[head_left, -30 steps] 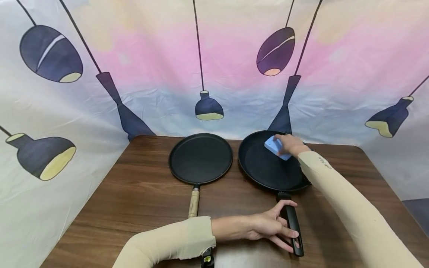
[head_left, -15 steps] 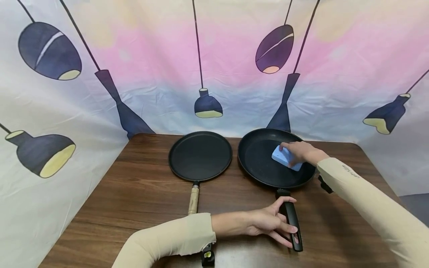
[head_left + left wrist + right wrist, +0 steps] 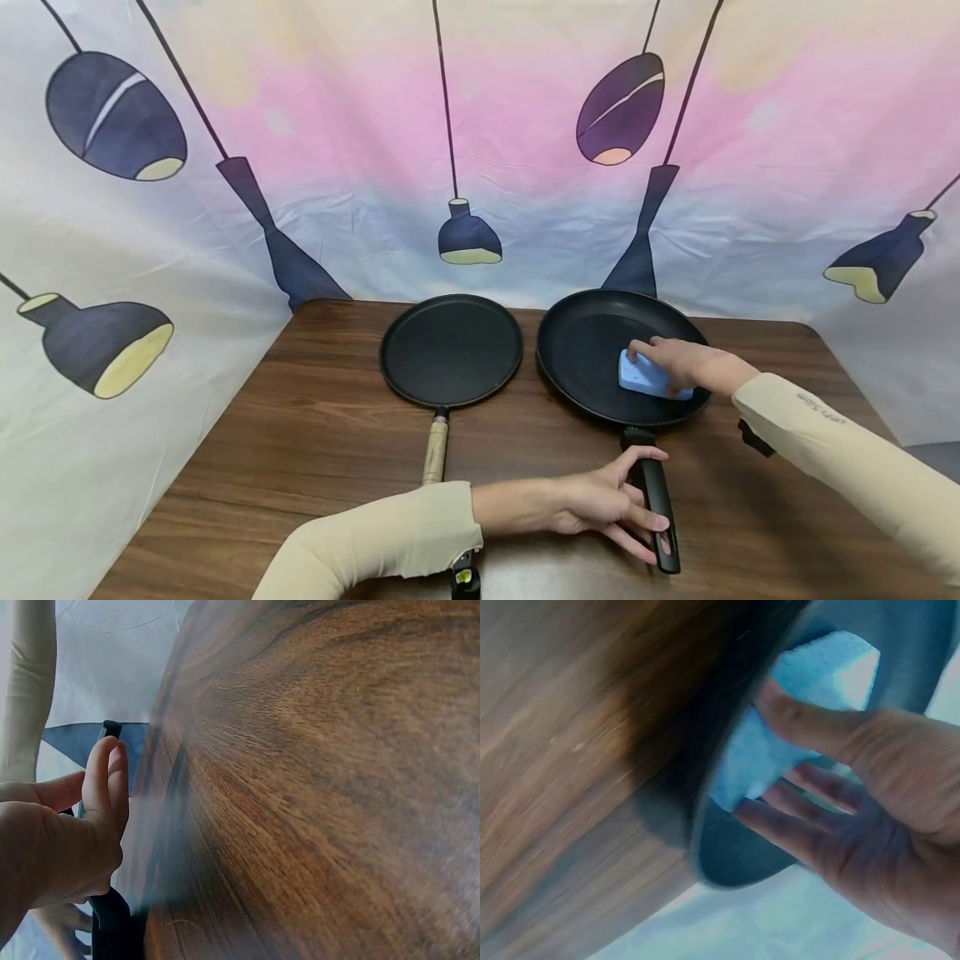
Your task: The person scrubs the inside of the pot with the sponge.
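A black frying pan [image 3: 577, 354] lies on the table's right half with its black handle [image 3: 657, 492] toward me. My left hand [image 3: 600, 504] grips that handle, thumb near the pan end and fingers wrapped lower down. Inside the pan, my right hand [image 3: 690, 367] holds a light blue sponge [image 3: 637, 375] against the cooking surface, right of centre. In the right wrist view, thumb and fingers pinch the sponge [image 3: 754, 761] from both sides, close to the pan's raised wall. The left wrist view shows the left hand [image 3: 67, 847] curled about the handle, whose tip [image 3: 111, 729] sticks out above.
Left of the frying pan lies a flat black crepe pan [image 3: 452, 350], its wooden handle [image 3: 435, 454] partly covered by my left sleeve [image 3: 397, 533]. Both rest on a brown wooden table [image 3: 300, 417]. A cloth backdrop [image 3: 360, 167] printed with lamps hangs behind.
My right hand has slid the sponge from the pan's upper middle toward its right, near side, turning it slightly. The left hand keeps its hold on the handle and the pan stays put.
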### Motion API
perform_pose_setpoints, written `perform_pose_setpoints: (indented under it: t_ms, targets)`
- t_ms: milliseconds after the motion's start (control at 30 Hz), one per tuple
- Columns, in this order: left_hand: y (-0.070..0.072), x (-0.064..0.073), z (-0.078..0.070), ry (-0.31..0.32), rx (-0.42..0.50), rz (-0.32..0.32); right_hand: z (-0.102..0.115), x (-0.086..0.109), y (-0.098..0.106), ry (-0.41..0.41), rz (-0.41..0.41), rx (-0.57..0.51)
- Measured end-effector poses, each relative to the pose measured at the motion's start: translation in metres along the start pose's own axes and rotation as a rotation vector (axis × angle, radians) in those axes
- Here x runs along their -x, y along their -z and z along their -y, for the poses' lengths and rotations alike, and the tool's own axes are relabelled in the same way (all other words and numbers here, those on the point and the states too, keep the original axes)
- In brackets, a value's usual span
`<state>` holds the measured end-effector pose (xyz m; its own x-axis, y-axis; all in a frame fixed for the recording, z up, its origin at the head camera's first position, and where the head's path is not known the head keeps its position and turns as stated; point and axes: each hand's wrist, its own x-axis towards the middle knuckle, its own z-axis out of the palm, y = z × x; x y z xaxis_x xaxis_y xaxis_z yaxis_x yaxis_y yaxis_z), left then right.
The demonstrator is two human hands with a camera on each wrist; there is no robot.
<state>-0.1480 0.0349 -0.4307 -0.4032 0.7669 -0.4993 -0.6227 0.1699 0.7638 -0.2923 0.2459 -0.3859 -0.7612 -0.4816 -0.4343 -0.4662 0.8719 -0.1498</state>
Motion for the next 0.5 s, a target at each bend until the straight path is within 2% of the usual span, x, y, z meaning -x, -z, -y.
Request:
perform_pose_setpoints:
  t_ms: [267, 500]
  targets:
    - [-0.002, 0.0, 0.002, -0.004, -0.024, 0.01, -0.03, -0.024, 0.002, -0.036, -0.17, 0.033]
    - [0.003, 0.001, 0.0, -0.008, -0.044, -0.004, -0.035, -0.048, 0.005, -0.1, -0.242, -0.005]
